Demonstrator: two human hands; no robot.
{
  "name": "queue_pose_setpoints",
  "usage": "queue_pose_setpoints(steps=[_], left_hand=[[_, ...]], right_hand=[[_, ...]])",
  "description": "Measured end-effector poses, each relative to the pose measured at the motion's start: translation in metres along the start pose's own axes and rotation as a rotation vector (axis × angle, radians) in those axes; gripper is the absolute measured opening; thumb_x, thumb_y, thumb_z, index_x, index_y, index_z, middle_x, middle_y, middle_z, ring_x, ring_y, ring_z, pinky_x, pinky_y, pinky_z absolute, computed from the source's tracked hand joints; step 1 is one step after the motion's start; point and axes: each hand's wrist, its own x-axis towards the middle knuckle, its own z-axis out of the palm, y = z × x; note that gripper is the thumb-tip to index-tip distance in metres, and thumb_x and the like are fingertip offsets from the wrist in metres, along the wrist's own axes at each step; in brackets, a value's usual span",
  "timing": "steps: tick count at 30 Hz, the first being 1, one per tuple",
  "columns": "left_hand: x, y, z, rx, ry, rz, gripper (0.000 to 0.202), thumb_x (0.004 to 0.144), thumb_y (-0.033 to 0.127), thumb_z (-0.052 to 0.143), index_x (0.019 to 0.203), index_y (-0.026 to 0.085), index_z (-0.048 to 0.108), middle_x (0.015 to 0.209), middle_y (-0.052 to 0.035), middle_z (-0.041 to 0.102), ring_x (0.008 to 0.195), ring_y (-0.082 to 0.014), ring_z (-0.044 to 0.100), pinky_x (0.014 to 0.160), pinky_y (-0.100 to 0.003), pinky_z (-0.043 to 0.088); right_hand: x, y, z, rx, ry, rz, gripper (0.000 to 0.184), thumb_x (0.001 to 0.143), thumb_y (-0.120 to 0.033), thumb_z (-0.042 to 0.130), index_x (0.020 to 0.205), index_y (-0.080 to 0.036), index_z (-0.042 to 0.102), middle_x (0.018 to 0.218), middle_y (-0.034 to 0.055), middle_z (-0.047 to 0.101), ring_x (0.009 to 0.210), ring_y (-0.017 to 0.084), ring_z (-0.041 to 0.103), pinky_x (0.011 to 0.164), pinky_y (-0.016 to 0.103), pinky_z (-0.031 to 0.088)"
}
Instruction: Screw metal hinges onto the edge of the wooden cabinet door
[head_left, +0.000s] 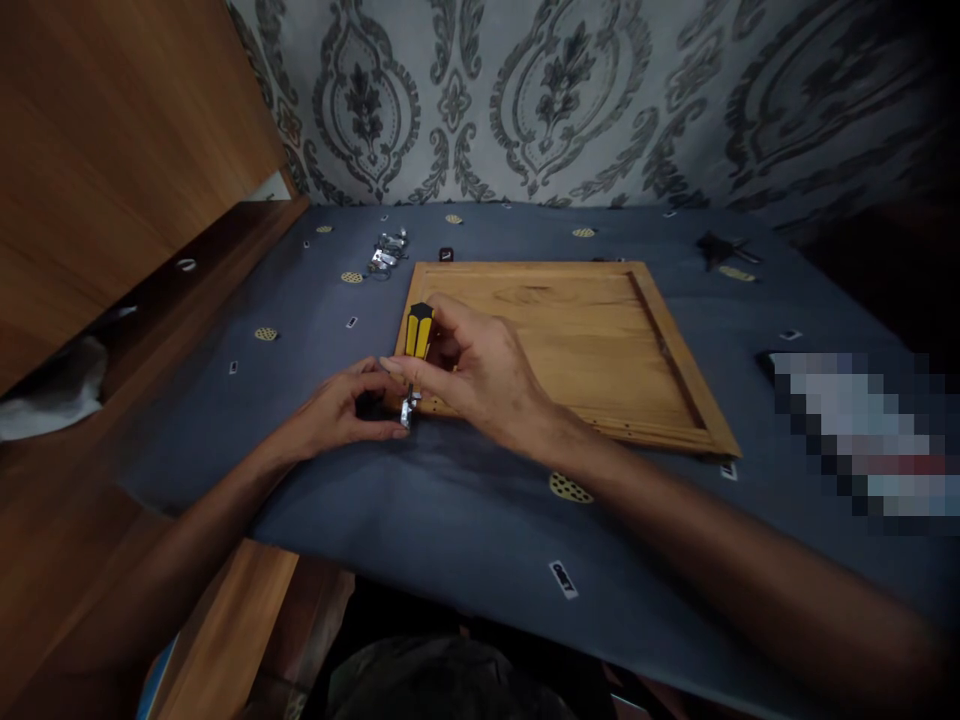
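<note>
Starting at the left, here's your left hand (337, 405), low by the panel's near left corner, fingers curled and thumb tip against a small metal fitting (406, 412); the light is dim there, so you can't tell whether that grip is closed on the piece or just steadying it. Behind it, farther back on the desk (390, 520), sits a little heap of shiny metal fittings (388, 252). Now the screwdriver (418, 335), yellow and black, upright, shaft down to the fitting, and your right hand (487, 375) has it: that grip is pinched shut around the handle, thumb and fingers together. The fitting looks light, hard and slick, likely to skid, so its side edges are your best hold. The screwdriver should feel stiff and sure on its ridged handle. On to the right, the framed wooden panel (585, 320) lies flat on the desk, stiff and probably moderate in weight; take it by the raised frame, since the thinner-looking middle offers nothing to grab. Farther right, at the back, a dark object (724, 250).
</note>
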Motion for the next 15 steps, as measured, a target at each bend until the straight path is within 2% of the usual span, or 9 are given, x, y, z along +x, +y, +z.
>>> queue_pose_setpoints(steps=[3, 6, 10, 15], left_hand=[[-0.001, -0.001, -0.001, 0.016, -0.006, -0.001, 0.04, 0.079, 0.052, 0.078, 0.106, 0.023, 0.072, 0.098, -0.0018, 0.063, 0.09, -0.0183, 0.058, 0.083, -0.031, 0.047], [-0.002, -0.002, -0.001, 0.035, -0.006, -0.017, 0.041, 0.078, 0.052, 0.079, 0.107, 0.023, 0.072, 0.102, -0.0032, 0.063, 0.092, -0.0196, 0.059, 0.085, -0.034, 0.047], [-0.002, -0.002, -0.001, 0.029, 0.004, -0.003, 0.04, 0.078, 0.051, 0.079, 0.106, 0.023, 0.072, 0.108, -0.0045, 0.063, 0.096, -0.0207, 0.059, 0.088, -0.035, 0.048], [-0.001, -0.002, 0.0, 0.049, 0.013, 0.004, 0.039, 0.078, 0.051, 0.079, 0.106, 0.024, 0.073, 0.096, -0.0023, 0.063, 0.092, -0.0194, 0.059, 0.082, -0.033, 0.047]], right_hand=[[0.002, 0.001, -0.003, 0.044, -0.042, 0.014, 0.035, 0.088, -0.049, 0.072, 0.08, -0.023, 0.05, 0.07, -0.0042, 0.054, 0.061, 0.013, 0.05, 0.055, 0.028, 0.04], [0.006, 0.001, -0.008, 0.121, -0.138, 0.037, 0.029, 0.09, -0.044, 0.07, 0.081, -0.022, 0.053, 0.076, -0.0022, 0.06, 0.062, 0.013, 0.057, 0.057, 0.029, 0.045], [0.008, -0.001, -0.014, 0.203, -0.247, 0.071, 0.027, 0.092, -0.042, 0.068, 0.081, -0.021, 0.054, 0.071, -0.0023, 0.062, 0.064, 0.015, 0.064, 0.06, 0.03, 0.05], [0.005, 0.001, -0.01, 0.122, -0.136, 0.022, 0.034, 0.088, -0.052, 0.071, 0.08, -0.023, 0.055, 0.073, -0.0028, 0.058, 0.063, 0.014, 0.056, 0.055, 0.028, 0.045]])
